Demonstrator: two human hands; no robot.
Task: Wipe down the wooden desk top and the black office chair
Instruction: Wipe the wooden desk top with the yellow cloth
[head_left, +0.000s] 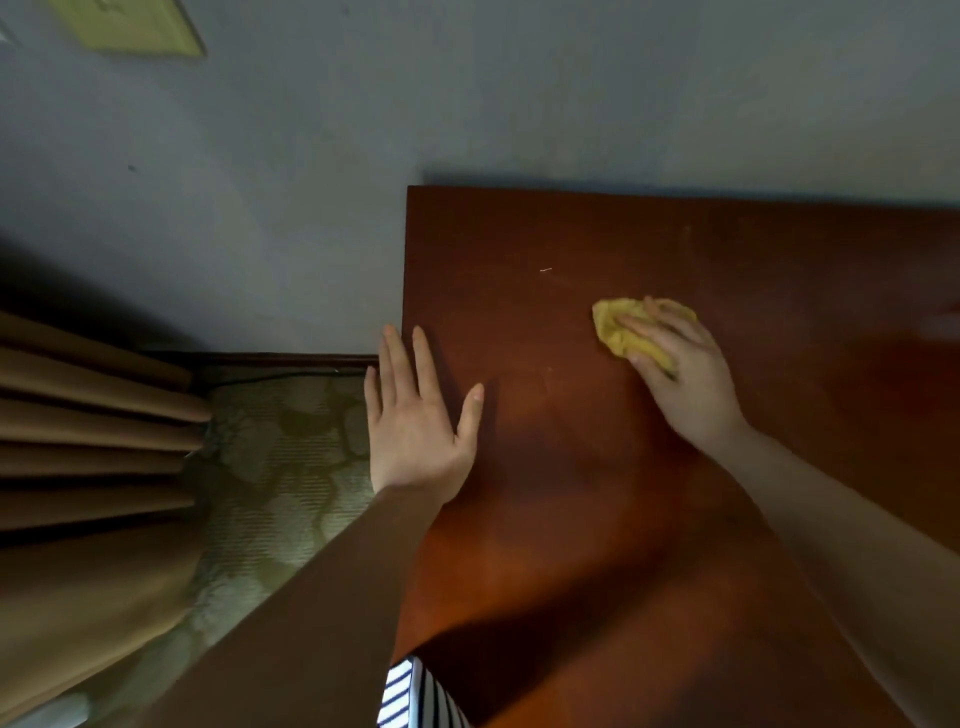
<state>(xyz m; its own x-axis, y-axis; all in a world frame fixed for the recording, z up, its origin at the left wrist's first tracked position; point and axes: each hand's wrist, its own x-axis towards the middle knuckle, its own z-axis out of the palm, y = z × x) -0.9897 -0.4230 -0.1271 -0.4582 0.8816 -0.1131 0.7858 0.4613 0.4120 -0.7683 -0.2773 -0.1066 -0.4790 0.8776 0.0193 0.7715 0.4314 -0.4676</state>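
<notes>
The reddish-brown wooden desk top (571, 519) fills the right and lower part of the view, its back edge against the wall. My right hand (685, 374) presses a crumpled yellow cloth (621, 327) flat onto the desk, fingers spread over it. My left hand (415, 421) lies open, palm down, at the desk's left edge, with the fingers partly over the edge. A small pale speck (545, 269) lies on the wood behind the cloth. The black office chair is out of view.
A grey wall (467, 104) stands behind the desk, with a yellowish plate (130, 26) high at the left. Brown curtains (88, 426) hang at the left over patterned carpet (280, 467). A dark cable (270, 376) runs along the skirting.
</notes>
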